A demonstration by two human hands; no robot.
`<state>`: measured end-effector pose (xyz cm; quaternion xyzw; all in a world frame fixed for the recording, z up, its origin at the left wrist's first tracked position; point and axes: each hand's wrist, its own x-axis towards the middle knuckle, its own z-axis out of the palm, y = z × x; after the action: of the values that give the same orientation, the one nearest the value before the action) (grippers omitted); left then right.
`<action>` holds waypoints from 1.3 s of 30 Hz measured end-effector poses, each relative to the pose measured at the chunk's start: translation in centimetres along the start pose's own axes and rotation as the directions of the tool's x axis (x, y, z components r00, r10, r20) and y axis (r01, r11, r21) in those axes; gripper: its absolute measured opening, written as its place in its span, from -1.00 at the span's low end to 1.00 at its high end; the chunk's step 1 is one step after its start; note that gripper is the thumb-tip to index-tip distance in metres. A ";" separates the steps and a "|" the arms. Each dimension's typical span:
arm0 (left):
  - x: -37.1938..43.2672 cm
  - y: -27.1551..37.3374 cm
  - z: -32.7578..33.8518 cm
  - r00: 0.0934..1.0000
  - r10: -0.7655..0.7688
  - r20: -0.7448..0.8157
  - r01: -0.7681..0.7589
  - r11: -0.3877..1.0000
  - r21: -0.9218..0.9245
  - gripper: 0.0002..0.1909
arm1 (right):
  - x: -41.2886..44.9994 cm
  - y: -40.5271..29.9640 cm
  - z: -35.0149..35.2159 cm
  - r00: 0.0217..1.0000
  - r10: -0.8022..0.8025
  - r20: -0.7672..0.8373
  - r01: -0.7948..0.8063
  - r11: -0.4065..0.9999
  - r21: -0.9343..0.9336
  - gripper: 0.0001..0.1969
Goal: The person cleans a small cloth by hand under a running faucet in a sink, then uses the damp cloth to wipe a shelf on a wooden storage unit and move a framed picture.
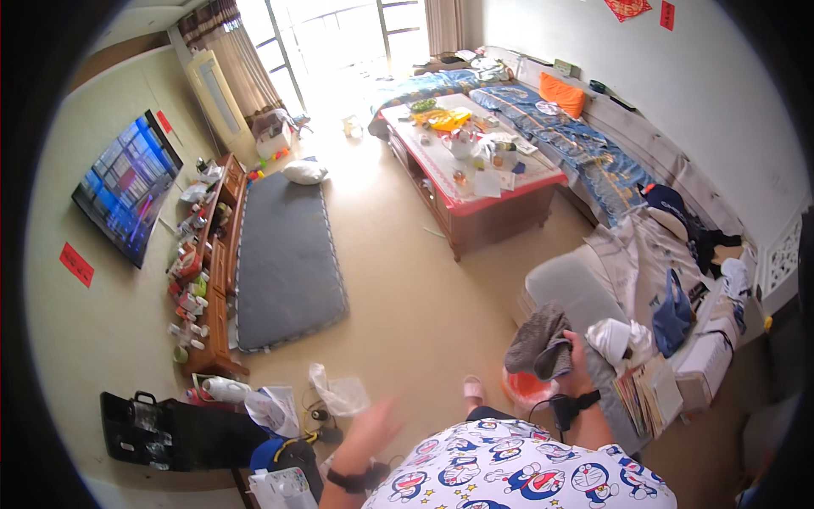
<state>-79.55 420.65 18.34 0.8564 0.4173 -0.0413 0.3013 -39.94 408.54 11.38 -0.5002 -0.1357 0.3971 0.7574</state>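
My right hand (577, 366) grips a grey-brown textured cloth (540, 343), bunched up and hanging in front of the fingers. Just below it stands an orange-red plastic bin (528, 387) with a pale liner around its rim, partly hidden by the cloth and hand. My left hand (376, 423) is blurred by motion, held out over the floor with nothing visible in it. Near that hand lies a crumpled translucent plastic bag (340, 391). The grey sofa seat (566, 283) is close to the cloth.
Books (648, 391), a white cap (608, 340) and a blue bag (672, 318) lie on the sofa at right. A cluttered coffee table (509, 203) stands ahead. A grey floor mat (286, 261) lies beside the wooden TV cabinet (219, 305); a black case (197, 436) is at lower left.
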 end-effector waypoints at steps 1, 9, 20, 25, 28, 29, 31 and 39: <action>1.0 -0.2 -0.8 0.997 -0.074 -0.016 0.074 0.997 0.015 -0.44 | 2.7 1.3 0.8 0.998 -0.058 0.018 0.060 0.988 -0.141 -0.75; 10.6 1.5 -3.9 0.988 -0.122 -0.098 0.122 0.993 -0.003 -0.47 | 15.4 -1.8 10.9 0.825 0.440 0.354 -0.530 0.819 0.218 -0.65; 21.7 0.0 -7.7 0.998 0.041 -0.038 -0.042 0.999 -0.033 -0.47 | 19.2 -2.1 7.3 0.950 -0.165 0.265 0.230 0.944 -0.238 -0.68; 25.6 -0.6 -10.8 0.979 0.175 -0.103 -0.170 0.984 0.061 -0.57 | 19.1 -1.8 1.7 0.970 -0.225 0.095 0.240 0.952 -0.188 -0.50; 26.4 -1.4 -11.7 0.982 0.180 -0.058 -0.172 0.979 0.110 -0.56 | 19.4 -1.9 2.3 0.999 -0.020 0.050 0.015 0.995 0.101 -0.55; 26.4 -2.1 -11.4 0.985 0.164 -0.054 -0.158 0.982 0.106 -0.55 | 19.1 -2.3 4.0 0.997 0.078 0.011 -0.078 0.957 0.280 -0.55; 26.3 -3.0 -11.2 0.988 0.148 -0.045 -0.144 0.985 0.091 -0.55 | 18.7 -1.9 6.3 0.988 -0.136 -0.073 0.138 0.990 0.026 -0.69; 24.8 -7.1 -10.4 0.992 0.041 -0.119 -0.034 0.998 0.056 -0.48 | 19.9 -1.3 15.1 0.988 0.101 0.113 -0.109 0.992 0.067 -0.71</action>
<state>-70.61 446.79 15.39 0.8728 0.4171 0.0047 0.2535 -35.57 432.79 15.68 -0.4561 -0.1357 0.4679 0.7448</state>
